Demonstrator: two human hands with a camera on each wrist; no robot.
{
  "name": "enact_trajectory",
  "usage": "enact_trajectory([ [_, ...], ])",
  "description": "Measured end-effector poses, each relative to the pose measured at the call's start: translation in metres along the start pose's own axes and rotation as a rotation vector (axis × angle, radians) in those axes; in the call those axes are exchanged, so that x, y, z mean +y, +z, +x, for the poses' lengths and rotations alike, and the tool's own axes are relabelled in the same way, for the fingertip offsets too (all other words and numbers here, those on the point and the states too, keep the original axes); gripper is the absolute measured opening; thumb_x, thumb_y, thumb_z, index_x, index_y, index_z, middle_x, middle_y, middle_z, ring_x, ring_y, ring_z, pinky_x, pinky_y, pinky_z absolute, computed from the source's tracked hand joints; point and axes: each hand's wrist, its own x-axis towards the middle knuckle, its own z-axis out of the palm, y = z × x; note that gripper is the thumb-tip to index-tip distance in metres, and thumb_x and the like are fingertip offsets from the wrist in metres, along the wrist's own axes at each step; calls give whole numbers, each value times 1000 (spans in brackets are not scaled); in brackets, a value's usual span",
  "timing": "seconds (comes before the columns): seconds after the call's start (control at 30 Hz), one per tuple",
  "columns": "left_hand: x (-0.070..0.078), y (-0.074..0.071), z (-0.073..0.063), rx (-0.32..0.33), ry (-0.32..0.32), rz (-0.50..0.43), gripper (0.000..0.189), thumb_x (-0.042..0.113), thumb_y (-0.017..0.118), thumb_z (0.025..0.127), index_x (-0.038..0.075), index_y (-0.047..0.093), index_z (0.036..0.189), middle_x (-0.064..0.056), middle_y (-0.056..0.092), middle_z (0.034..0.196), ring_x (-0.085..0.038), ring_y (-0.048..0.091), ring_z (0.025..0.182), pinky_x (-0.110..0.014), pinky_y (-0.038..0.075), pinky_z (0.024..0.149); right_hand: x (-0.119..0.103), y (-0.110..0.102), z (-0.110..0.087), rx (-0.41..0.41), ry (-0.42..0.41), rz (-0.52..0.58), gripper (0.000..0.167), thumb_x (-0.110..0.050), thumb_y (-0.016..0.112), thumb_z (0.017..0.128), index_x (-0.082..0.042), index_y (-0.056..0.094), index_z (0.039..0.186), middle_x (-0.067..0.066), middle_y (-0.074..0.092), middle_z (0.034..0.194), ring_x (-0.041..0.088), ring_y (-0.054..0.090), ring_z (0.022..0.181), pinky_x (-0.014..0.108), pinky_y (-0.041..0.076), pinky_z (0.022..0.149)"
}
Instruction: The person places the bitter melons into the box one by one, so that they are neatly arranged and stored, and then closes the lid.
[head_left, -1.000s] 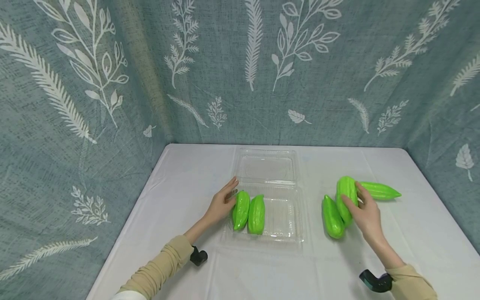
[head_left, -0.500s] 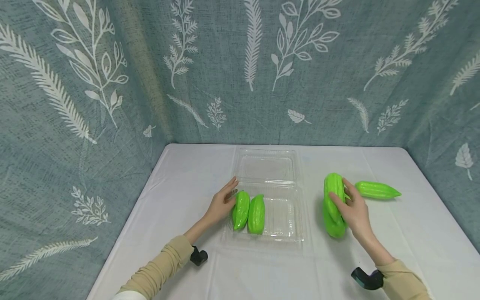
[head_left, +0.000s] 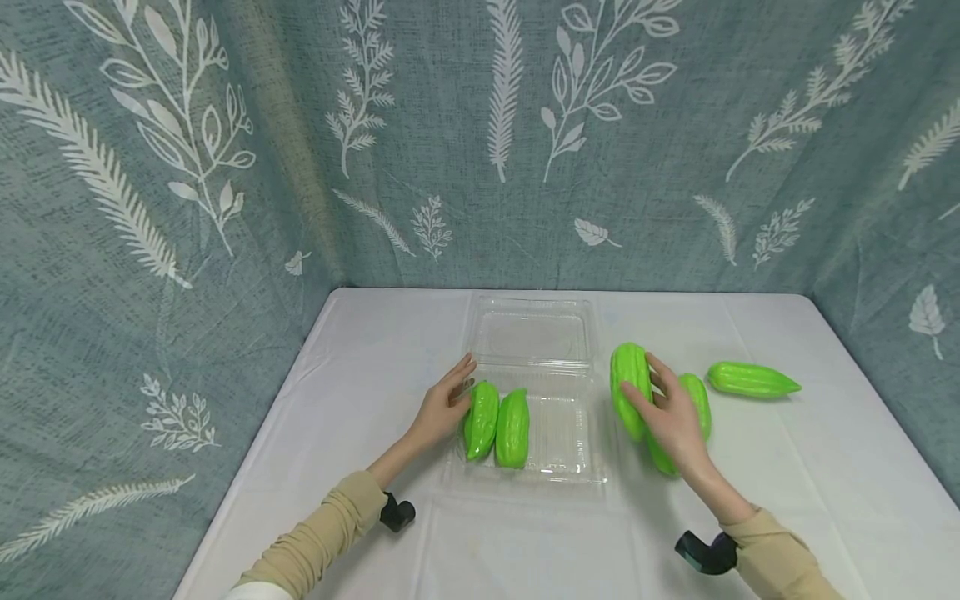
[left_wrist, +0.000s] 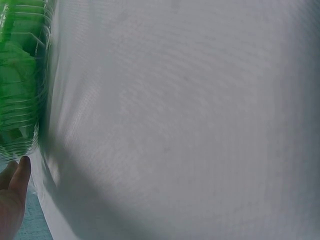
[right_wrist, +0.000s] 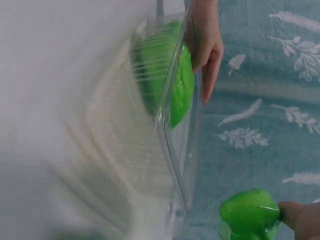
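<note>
"What comes first on the left?"

"A blue-green curtain [head_left: 75, 350] with white leaf prints, then a white tablecloth [head_left: 375, 358]. A tan left sleeve [head_left: 322, 529] reaches in, a black device [head_left: 397, 512] at its cuff."

"And the left hand [head_left: 438, 415]?"

"Its fingers are stretched out loosely at the left side of a clear plastic clamshell container [head_left: 558, 425]. The lid [head_left: 534, 333] lies folded back behind the base."

"Anything inside?"

"Two bright green ridged gourds, side by side in the left half: the left one [head_left: 482, 421] nearest the hand, the right one [head_left: 513, 429] just beside it."

"Next?"

"The held gourd [head_left: 632, 387], just right of the container, roughly lengthwise. The right hand [head_left: 671, 417] grips it between thumb and fingers."

"What's that green around the hand?"

"A partly hidden gourd [head_left: 699, 404]; green shows on both sides, so I can't tell whether it's one or two."

"And furthest right?"

"Past the right sleeve's black device [head_left: 708, 552], a lone gourd [head_left: 753, 380] lies crosswise on the cloth, narrow tip pointing right."
</note>
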Motion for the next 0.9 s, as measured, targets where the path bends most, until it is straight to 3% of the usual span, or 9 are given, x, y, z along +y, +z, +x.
enact_trajectory([
  [0.4, -1, -1, -1, -1, -7, 10, 54, -6, 50, 89, -2, 38, 142, -15, 25, 156, -35, 40, 135, -39, 39, 111, -9, 28, -1, -64, -26, 8, 71, -35, 58, 93, -8, 24, 150, 28, 34, 148, 43, 46, 127, 49, 49, 101],
  [0.9, -3, 0, 0, 12, 13, -13, 53, -6, 51, 89, -2, 40, 141, -17, 26, 155, -36, 41, 134, -41, 39, 111, -10, 60, 1, -113, -48, 26, 68, -29, 58, 93, -4, 27, 148, 29, 37, 145, 46, 48, 124, 49, 49, 102],
])
